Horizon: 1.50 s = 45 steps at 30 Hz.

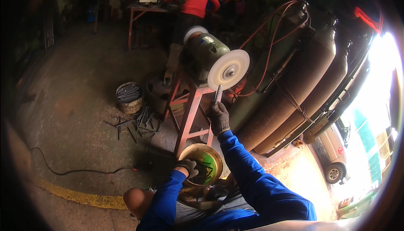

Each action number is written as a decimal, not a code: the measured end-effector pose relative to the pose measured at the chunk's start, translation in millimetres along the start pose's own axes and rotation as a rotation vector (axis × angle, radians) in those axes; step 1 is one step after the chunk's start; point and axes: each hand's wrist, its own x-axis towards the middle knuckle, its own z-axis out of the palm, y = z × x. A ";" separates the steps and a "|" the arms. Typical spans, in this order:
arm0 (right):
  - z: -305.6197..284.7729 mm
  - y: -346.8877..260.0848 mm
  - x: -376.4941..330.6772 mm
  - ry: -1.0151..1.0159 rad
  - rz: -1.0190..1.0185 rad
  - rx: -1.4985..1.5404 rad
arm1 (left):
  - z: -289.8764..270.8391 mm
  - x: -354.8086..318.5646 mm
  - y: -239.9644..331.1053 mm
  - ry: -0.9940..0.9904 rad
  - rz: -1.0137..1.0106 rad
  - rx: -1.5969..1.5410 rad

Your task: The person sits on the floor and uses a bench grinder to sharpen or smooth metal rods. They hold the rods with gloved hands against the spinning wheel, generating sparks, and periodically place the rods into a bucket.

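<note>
1. Polishing is judged to be the step in hand in the head view: a slim metal rod (217,94) is held by the gloved right hand (219,118), its grip closed fully round the lower end, and the upper end is presented to the lower edge of the white buffing wheel (228,69), touching it or just short of it.
2. The gloved left hand (188,166) is laid on the near rim of a round brass-coloured bowl (202,163) on the floor, fingers curled over the edge; whether anything is pinched in that grip cannot be told. Dark thin pieces are seen inside the bowl.
3. The next move is judged to call for a steady hold and a slow turn of the rod against the wheel, with the glove kept clear of the rim.
4. The wheel is seen as a flat, soft-looking disc with a metal hub, mounted on a dull green motor (205,54), which is carried by a red-painted angle-iron stand (190,117).
5. Beside the stand, a small bucket of dark rods (128,96) and loose rods (136,123) are seen on the rough concrete floor; tall rusty-brown gas cylinders (303,83) are leant at the right.
</note>
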 end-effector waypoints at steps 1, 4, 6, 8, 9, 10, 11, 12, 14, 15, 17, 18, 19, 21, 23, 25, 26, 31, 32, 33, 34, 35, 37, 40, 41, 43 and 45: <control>-0.6 -0.6 0.1 -0.025 0.010 0.000 | -0.4 0.0 0.5 -0.002 -0.003 0.000; 2.9 -7.2 -3.4 -0.099 0.039 0.027 | -0.7 0.4 1.4 -0.003 -0.009 -0.007; 7.5 -10.4 -8.5 -0.146 0.057 0.080 | -1.4 -1.4 1.5 0.001 -0.009 -0.022; 4.5 -10.5 -4.9 -0.124 0.118 0.082 | -4.7 -2.3 3.3 -0.004 -0.017 -0.009; 4.3 -9.7 -4.6 -0.113 0.153 0.084 | -4.8 -3.4 2.6 -0.010 -0.025 -0.004; 3.4 -9.2 -4.8 -0.140 0.198 0.173 | -3.1 -3.6 0.7 -0.011 -0.027 -0.006; 2.2 -8.8 -5.1 -0.167 0.245 0.263 | -0.3 -3.4 -2.1 -0.012 -0.030 -0.009; 2.4 -8.0 -5.7 -0.194 0.294 0.353 | 1.8 -4.4 -4.7 -0.012 -0.035 -0.012; -52.2 23.0 36.0 -0.220 0.074 0.172 | -7.7 3.6 9.0 -0.026 0.012 0.007; -52.8 28.3 39.8 -0.230 0.051 0.170 | -8.4 2.7 8.0 -0.035 0.011 0.007; -59.6 33.1 44.6 -0.228 0.061 0.246 | -7.3 5.9 7.7 -0.036 0.010 0.010; -48.5 34.4 36.7 -0.226 0.118 0.333 | -2.6 3.6 1.5 -0.041 -0.010 0.003; -39.5 28.9 28.8 -0.220 0.166 0.415 | -0.2 2.4 -1.6 -0.038 -0.015 0.003; -27.1 15.9 17.1 -0.201 0.251 0.572 | 2.7 1.8 -4.7 -0.031 -0.014 0.006; -20.9 5.0 11.3 -0.227 0.257 0.540 | 4.8 2.9 -5.3 -0.018 -0.016 0.011; -21.0 -2.4 9.6 -0.223 0.253 0.501 | 1.7 3.1 -1.3 -0.019 -0.010 0.015; -19.9 -4.8 8.9 -0.209 0.251 0.481 | -0.1 3.0 0.1 -0.025 -0.009 0.017; -15.2 -6.2 10.8 -0.155 0.214 0.280 | 1.5 4.9 0.9 -0.011 0.000 0.023; -14.4 -6.4 10.4 -0.129 0.215 0.252 | 2.8 5.9 0.4 -0.009 0.003 0.020; -10.4 -8.5 8.7 -0.104 0.216 0.225 | 2.8 5.6 0.0 -0.007 0.004 0.017; -6.8 -10.6 6.5 -0.083 0.211 0.188 | 2.9 5.7 0.2 -0.015 -0.001 0.013; -3.5 -12.8 3.9 -0.062 0.206 0.151 | 3.0 6.0 0.8 -0.023 -0.006 0.010; -3.9 -13.5 4.9 -0.051 0.191 0.103 | 4.1 7.6 0.4 -0.020 -0.007 0.013; -12.2 -8.2 10.1 -0.075 0.162 0.099 | 8.0 10.0 -2.4 -0.008 -0.006 0.019; -14.0 -7.0 10.0 -0.082 0.144 0.117 | 7.5 8.9 -2.9 -0.011 -0.009 0.015; -17.1 -6.5 12.0 -0.089 0.139 0.179 | 3.6 6.8 0.1 -0.002 -0.010 0.010; -16.7 -5.5 12.6 -0.092 0.171 0.274 | 2.7 4.0 1.5 0.017 -0.016 0.007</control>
